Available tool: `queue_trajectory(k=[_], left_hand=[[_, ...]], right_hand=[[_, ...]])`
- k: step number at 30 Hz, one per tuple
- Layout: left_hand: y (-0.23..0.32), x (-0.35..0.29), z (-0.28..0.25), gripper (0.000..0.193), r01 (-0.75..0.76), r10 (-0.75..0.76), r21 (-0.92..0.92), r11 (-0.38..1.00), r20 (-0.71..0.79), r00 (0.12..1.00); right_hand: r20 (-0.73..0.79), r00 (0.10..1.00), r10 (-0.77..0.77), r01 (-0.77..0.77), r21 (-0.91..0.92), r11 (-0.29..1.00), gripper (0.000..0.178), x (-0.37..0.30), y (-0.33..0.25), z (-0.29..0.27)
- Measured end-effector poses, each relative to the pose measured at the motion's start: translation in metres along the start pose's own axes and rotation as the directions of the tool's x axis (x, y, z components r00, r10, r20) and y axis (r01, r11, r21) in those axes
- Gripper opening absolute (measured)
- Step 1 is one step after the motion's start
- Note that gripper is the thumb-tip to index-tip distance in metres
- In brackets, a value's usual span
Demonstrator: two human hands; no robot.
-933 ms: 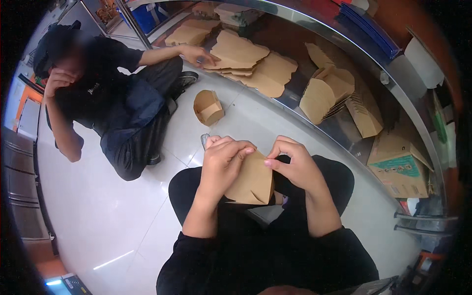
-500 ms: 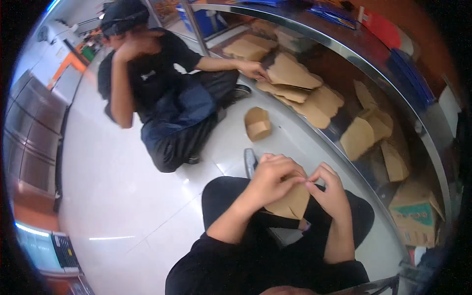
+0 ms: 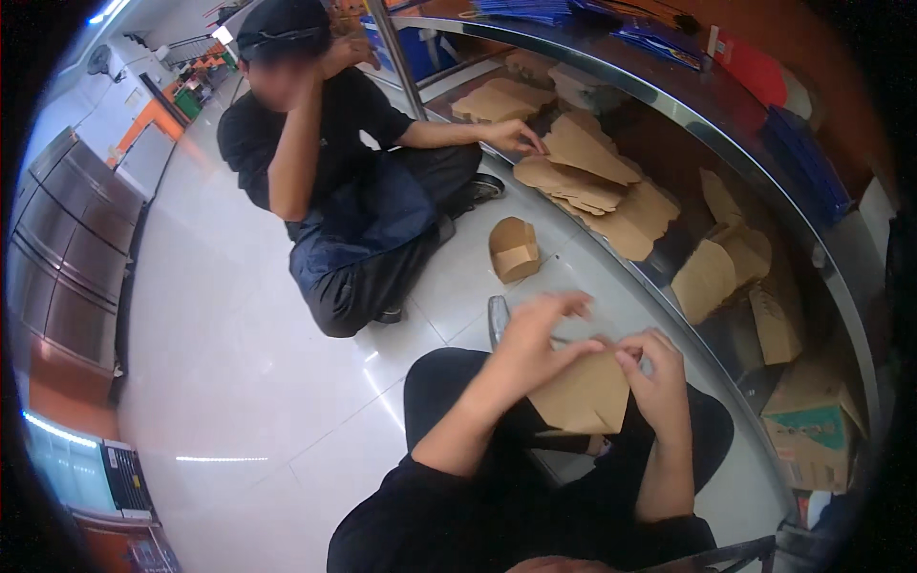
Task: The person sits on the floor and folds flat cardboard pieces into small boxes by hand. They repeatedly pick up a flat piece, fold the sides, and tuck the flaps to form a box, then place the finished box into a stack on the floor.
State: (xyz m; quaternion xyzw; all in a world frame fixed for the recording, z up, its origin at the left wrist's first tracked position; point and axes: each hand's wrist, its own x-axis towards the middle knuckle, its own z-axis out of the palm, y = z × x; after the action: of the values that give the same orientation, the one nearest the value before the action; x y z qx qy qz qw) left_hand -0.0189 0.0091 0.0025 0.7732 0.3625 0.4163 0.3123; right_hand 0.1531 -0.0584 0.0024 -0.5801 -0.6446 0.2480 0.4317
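Observation:
A brown paper food box (image 3: 579,393), partly folded, is over my lap between my hands. My right hand (image 3: 657,371) pinches its upper right edge between thumb and fingers. At the upper left edge, the thumb of my left hand (image 3: 540,339) touches the paper while the other fingers are raised, spread and slightly blurred. Beyond my left hand, a narrow grey object (image 3: 498,319) lies on the floor, partly hidden, its kind unclear. Farther off stands a folded brown paper box (image 3: 516,252).
A co-worker (image 3: 334,181) sits cross-legged at the far left, one hand on flat brown paper blanks (image 3: 592,153) on a low metal shelf. More folded boxes (image 3: 712,272) lie along the shelf. A cardboard carton (image 3: 810,435) stands at right. Steel cabinets (image 3: 72,248) line the left.
My left hand's fingers have lifted and spread from the paper box, showing more of it. My right hand still pinches its edge. The co-worker's raised arm has shifted.

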Motion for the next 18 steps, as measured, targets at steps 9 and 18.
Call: queue_trajectory(k=[9,18], left_hand=[[-0.029,-0.009,-0.014,0.039,0.551,-0.149,-0.454,0.701,0.662,0.735],[-0.031,-0.012,-0.001,0.041,0.699,-0.26,-0.708,-0.1,0.697,0.669]], right_hand=[[-0.312,0.949,0.04,0.025,0.201,0.979,0.019,0.003,0.009,0.001],[-0.13,0.961,-0.242,0.224,-0.143,0.964,0.024,0.001,0.005,-0.01]])
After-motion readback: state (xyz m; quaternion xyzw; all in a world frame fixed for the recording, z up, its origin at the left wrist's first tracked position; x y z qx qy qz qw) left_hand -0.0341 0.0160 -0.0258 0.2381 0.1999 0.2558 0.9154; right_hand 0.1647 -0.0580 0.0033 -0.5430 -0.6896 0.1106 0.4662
